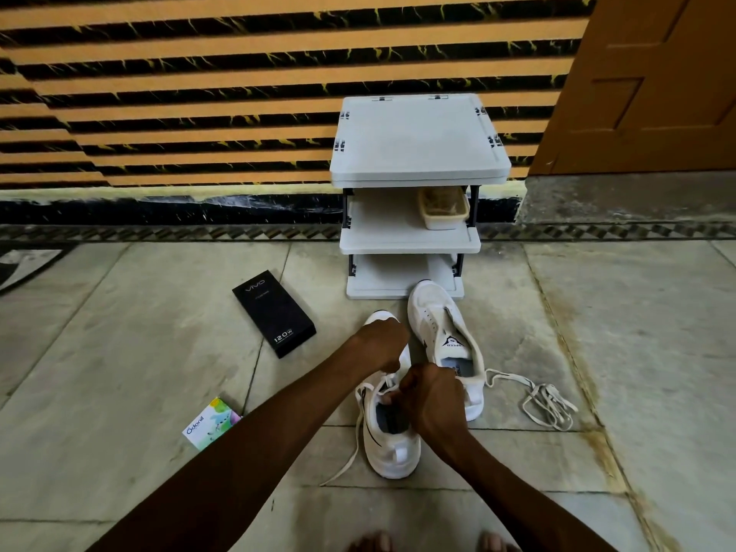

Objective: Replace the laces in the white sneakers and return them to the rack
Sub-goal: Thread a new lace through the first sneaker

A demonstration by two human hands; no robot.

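Two white sneakers stand on the floor in front of a grey plastic rack (414,237). The nearer sneaker (392,444) lies under my hands, toe pointing away. My left hand (378,344) is curled over its front part, and my right hand (428,396) pinches the white lace (350,456) at the tongue; one lace end trails down the shoe's left side. The farther sneaker (442,332) has empty eyelets and its tongue folded out. A loose white lace (545,400) lies in a heap on the floor to its right.
A black phone box (275,312) lies left of the shoes, and a small white and green packet (211,424) lies nearer me. A beige basket (444,209) sits on the rack's middle shelf. A wooden door (645,81) is at the right. My toes (434,543) show at the bottom edge.
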